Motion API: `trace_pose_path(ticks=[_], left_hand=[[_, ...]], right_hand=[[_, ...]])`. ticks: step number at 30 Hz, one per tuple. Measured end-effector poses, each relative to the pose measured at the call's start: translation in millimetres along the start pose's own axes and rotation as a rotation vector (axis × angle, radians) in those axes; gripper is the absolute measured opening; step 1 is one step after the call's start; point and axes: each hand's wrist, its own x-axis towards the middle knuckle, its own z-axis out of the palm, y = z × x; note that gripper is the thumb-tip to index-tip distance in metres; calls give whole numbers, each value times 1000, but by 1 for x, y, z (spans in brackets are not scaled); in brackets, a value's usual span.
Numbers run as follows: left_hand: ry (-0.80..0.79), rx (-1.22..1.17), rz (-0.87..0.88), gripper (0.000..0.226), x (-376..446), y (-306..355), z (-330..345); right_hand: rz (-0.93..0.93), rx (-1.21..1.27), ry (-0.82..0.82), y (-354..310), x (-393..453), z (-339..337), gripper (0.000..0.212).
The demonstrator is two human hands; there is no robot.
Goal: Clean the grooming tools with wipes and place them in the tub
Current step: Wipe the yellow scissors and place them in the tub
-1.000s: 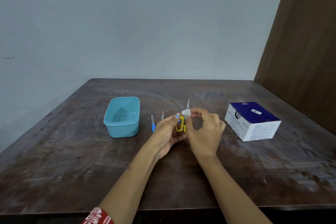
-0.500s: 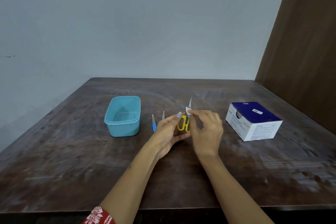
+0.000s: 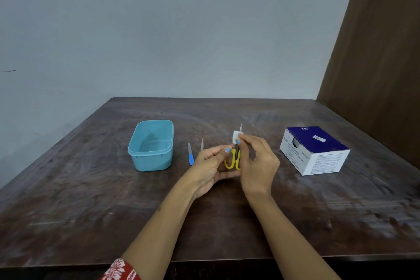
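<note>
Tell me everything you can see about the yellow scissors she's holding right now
The scissors are small, with yellow loop handles that look plastic and thin metal blades closed to one fine point. They are held off the table, roughly upright, point up and away from the camera. The left hand grips the handles from the left. The right hand pinches a small white wipe around the blades, with the tip showing above it. Part of the handles and blades is hidden by the fingers.

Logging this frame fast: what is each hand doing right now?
Left hand: holds the yellow-handled scissors by the handles.
Right hand: pinches a white wipe on the blades.
</note>
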Motion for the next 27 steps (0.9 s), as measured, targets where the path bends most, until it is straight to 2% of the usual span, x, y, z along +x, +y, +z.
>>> trace_pose_path(ticks=[7,14,18,27], left_hand=[[50,13,46,26,2,-2,-2],[-76,-25,-21,23,-4,2,2],[-114,14,-46,23,-6,0,4],[9,-21,23,28,-3,1,2]], right_hand=[[121,26,-50,-4,-1,-4,12],[117,41,15,-6,1,-5,11],[191,106,76,-7,5,-6,14],[195,116,-42,-11,4,-7,21]])
